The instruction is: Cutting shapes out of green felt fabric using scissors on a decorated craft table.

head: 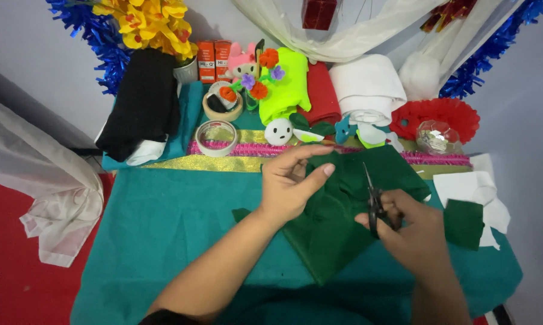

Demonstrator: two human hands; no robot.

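Note:
My left hand (pixel 291 180) pinches the upper left edge of a dark green felt sheet (pixel 343 207) that lies folded on the teal table cloth (pixel 163 222). My right hand (pixel 410 225) grips black scissors (pixel 372 201), their blades pointing up and away over the middle of the felt. A small green felt offcut (pixel 463 222) lies to the right of my right hand, partly on white paper (pixel 473 186).
At the back lie a tape roll (pixel 217 137), a black cloth (pixel 142 99), lime, red and white fabrics, a small white ball with dots (pixel 278 131), a red scalloped piece (pixel 437 115), yellow artificial flowers (pixel 148 24), and blue tinsel. White cloth hangs left.

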